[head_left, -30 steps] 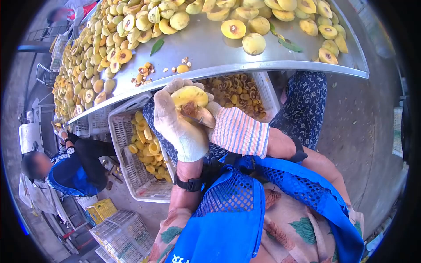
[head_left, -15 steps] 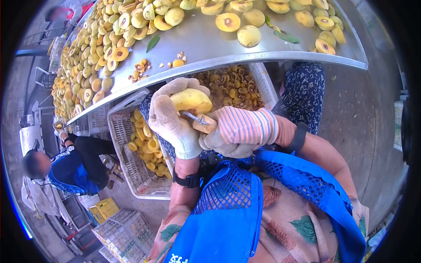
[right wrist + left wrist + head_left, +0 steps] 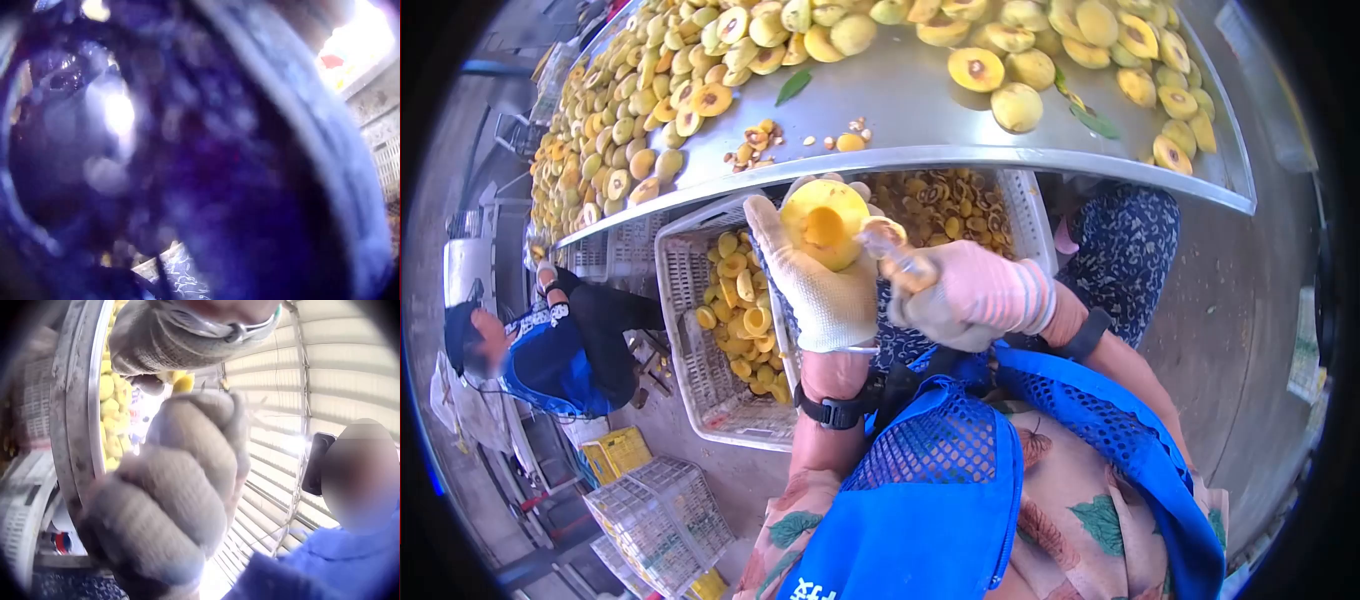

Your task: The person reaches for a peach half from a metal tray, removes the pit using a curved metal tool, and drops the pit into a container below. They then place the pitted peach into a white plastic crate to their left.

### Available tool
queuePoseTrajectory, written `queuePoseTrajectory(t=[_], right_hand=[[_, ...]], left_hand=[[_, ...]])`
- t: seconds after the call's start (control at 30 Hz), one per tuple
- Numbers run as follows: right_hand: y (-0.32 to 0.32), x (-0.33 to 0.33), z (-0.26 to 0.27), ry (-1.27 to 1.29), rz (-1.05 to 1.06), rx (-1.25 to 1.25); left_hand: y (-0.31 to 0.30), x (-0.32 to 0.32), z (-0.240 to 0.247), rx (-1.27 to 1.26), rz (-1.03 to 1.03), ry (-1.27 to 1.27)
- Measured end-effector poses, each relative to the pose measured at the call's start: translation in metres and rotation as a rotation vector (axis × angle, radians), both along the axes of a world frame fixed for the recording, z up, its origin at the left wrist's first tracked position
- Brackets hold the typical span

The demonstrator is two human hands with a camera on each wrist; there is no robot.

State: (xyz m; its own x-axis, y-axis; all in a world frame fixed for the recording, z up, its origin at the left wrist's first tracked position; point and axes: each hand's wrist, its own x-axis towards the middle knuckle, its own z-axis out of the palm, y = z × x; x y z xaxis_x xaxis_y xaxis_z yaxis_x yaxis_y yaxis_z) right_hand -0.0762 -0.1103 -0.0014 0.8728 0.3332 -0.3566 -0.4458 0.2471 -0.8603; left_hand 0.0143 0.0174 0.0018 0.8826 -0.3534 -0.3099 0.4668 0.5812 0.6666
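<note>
In the head view the gloved left hand (image 3: 825, 300) cradles a yellow fruit half (image 3: 833, 203), whose cut face shows a round hollow. Close on its right, the gloved right hand (image 3: 965, 295) grips a small tool (image 3: 912, 270), blurred, with a brownish pit piece (image 3: 884, 233) at its tip. In the left wrist view, curled gloved fingers of the right hand (image 3: 169, 487) fill the foreground; the left hand (image 3: 175, 344), with a bangle, is above, near yellow fruit (image 3: 182, 382). The right wrist view is mostly blurred dark blue, with no hand recognisable.
A metal table (image 3: 960, 140) bears many fruit halves (image 3: 975, 70), leaves and scraps. Below its edge stand a crate (image 3: 690, 390) of hollowed halves (image 3: 755, 320) and another (image 3: 1032, 215) of brown pieces (image 3: 945, 200). A person (image 3: 550, 360) sits at left, near stacked crates (image 3: 665, 515).
The right hand and tool have moved away from the fruit's middle, carrying the pit piece. The fruit half has turned, showing its hollow. The head view has shifted slightly.
</note>
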Motion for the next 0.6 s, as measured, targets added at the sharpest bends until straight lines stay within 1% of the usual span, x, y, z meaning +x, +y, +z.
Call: queuePoseTrajectory(t=[0.03,0.07,0.1,0.17,0.23,0.27,0.3,0.33,0.37,0.4,0.43,0.47,0.5,0.53,0.57,0.6], right_hand=[[-0.012,0.003,-0.016,-0.104,0.131,-0.203],[-0.019,0.008,-0.035,-0.503,0.305,-0.693],[-0.022,0.011,-0.056,-0.914,0.469,-1.175],[-0.019,0.008,-0.112,-0.076,0.235,-1.229],[-0.017,-0.006,-0.078,-0.352,0.130,-1.194],[-0.012,-0.005,-0.081,-0.125,0.012,-1.153],[-0.011,-0.004,-0.080,-0.082,-0.049,-1.158],[-0.013,-0.002,-0.073,-0.069,-0.005,-1.165],[-0.014,-0.001,-0.067,-0.057,0.045,-1.164],[-0.015,-0.003,-0.070,-0.091,0.155,-1.189],[-0.016,-0.003,-0.076,-0.134,0.270,-1.211],[-0.016,0.002,-0.052,-0.049,0.488,-1.172],[-0.002,0.000,-0.075,-0.018,0.278,-1.118],[0.004,-0.004,-0.087,-0.064,0.259,-1.103],[0.006,-0.007,-0.094,-0.111,0.239,-1.089],[0.005,-0.012,-0.094,-0.114,0.223,-1.043]], left_hand=[[0.005,0.003,0.000,0.000,0.049,-0.031],[0.013,0.006,-0.001,-0.005,0.067,-0.039],[0.025,0.010,-0.003,0.040,0.139,-0.091],[0.050,0.022,-0.010,0.129,0.243,-0.186],[0.090,0.038,-0.023,0.254,0.436,-0.279],[0.114,0.046,-0.031,0.920,0.452,-0.506],[0.133,0.057,-0.036,1.580,0.445,-0.754],[0.151,0.071,-0.042,1.583,0.398,-0.778],[0.140,0.073,-0.031,1.594,0.352,-0.798],[0.120,0.069,-0.026,1.043,0.238,-0.671],[0.084,0.058,-0.003,0.977,0.108,-0.592],[0.057,0.056,0.008,1.029,-0.070,-0.654],[0.019,0.052,0.014,1.023,-0.125,-0.656],[0.000,0.068,0.005,1.170,-0.311,-0.995],[-0.033,0.074,0.006,1.300,-0.416,-1.205],[-0.066,0.085,-0.005,1.266,-0.452,-1.326]])
